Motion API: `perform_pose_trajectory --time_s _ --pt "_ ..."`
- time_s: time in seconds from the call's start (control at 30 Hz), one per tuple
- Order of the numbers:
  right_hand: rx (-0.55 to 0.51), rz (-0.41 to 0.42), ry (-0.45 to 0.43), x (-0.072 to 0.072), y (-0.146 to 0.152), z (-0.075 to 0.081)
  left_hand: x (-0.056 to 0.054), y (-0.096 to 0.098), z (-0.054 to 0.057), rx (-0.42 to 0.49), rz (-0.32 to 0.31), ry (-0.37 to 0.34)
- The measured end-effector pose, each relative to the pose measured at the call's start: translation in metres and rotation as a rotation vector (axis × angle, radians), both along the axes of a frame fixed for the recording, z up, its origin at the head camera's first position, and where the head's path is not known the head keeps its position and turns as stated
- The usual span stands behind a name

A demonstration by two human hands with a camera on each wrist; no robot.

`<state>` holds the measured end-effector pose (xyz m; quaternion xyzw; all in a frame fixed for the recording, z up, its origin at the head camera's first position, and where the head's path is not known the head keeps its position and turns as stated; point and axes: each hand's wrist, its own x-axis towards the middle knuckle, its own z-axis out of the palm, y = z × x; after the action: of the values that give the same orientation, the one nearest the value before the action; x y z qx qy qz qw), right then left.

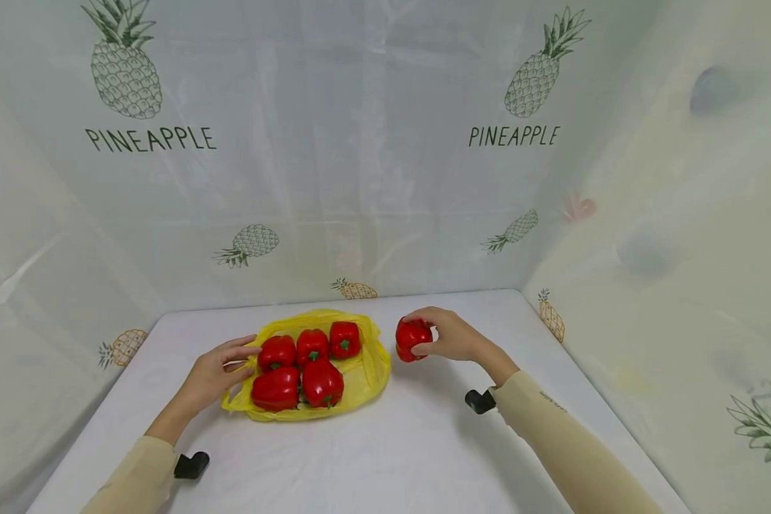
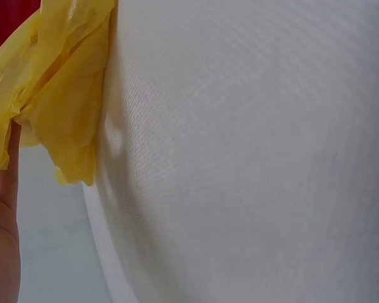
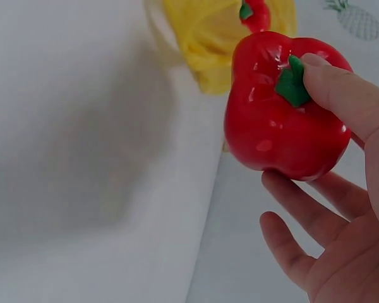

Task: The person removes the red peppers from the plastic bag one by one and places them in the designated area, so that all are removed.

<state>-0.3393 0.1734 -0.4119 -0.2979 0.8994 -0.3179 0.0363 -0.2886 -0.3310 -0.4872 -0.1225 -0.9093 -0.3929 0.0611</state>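
Note:
My right hand (image 1: 446,334) holds a red bell pepper (image 3: 281,120) above the table, to the right of the yellow plastic bag (image 1: 374,382). In the right wrist view the thumb presses by its green stem, with fingertips below. Several more red bell peppers (image 1: 321,382) lie in the spread bag, in two rows. At the bag's left edge, my left hand (image 1: 215,371) touches the plastic, fingers fairly straight and reaching toward the peppers. The left wrist view shows one straight finger (image 2: 7,167) against a yellow fold (image 2: 66,107); that fold hides the other fingertips.
A white-covered table (image 1: 385,457) lies under everything. Pale curtains (image 1: 360,178) printed with pineapples stand behind it and at both sides. Black wrist pieces (image 1: 191,465) stick out beside both cuffs. The table's far edge runs close behind the bag.

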Motion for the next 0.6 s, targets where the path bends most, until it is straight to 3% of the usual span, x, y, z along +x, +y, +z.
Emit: perform_pose_trajectory --time_s 0.6 --pt "0.031 -0.08 -0.049 -0.019 0.033 -0.026 -0.001 -0.003 -0.004 0.056 -0.011 -0.012"
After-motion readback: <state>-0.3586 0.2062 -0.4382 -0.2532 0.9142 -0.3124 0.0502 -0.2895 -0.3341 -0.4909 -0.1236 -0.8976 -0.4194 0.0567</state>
